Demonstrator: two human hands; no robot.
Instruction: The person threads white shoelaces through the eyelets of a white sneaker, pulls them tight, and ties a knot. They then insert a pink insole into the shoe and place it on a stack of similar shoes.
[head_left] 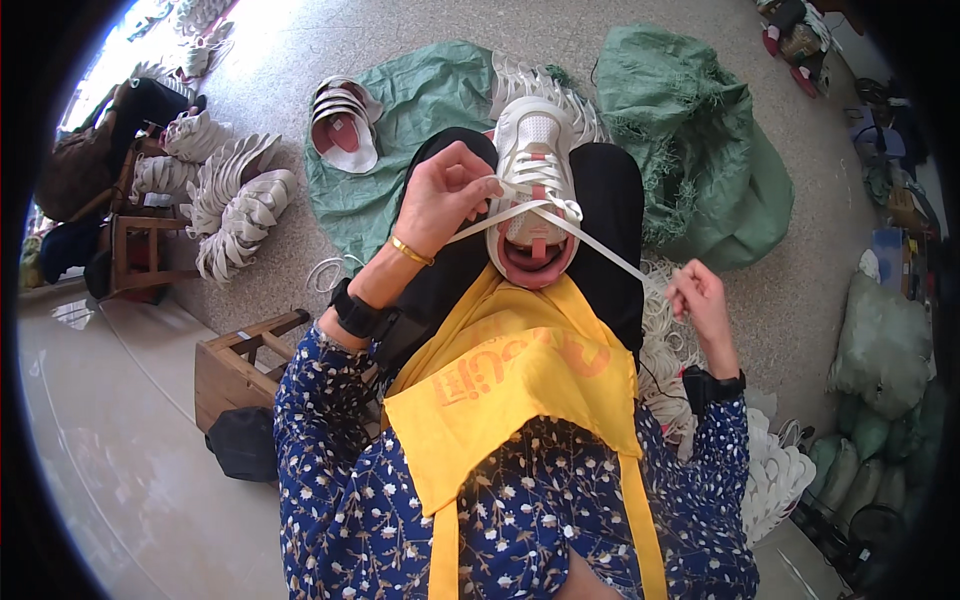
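Note:
A white sneaker (535, 130) with pink lining rests between my knees, toe pointing away from me. Its flat white shoelace (610, 258) runs through the eyelets and crosses near the top of the tongue. My left hand (447, 195), with a gold bracelet at the wrist, pinches the lace just left of the eyelets. To the right and nearer to me, my right hand (697, 293) has its fingers closed on the other lace end, which is stretched taut from the shoe. The tip inside my right fingers is too small to see.
Green sacks (690, 140) lie on the floor ahead. Stacked shoe uppers (345, 125) sit on the left sack, and more uppers (240, 210) stand in rows at left. A wooden stool (235, 370) is by my left side. Loose white laces (665, 370) hang beside my right thigh.

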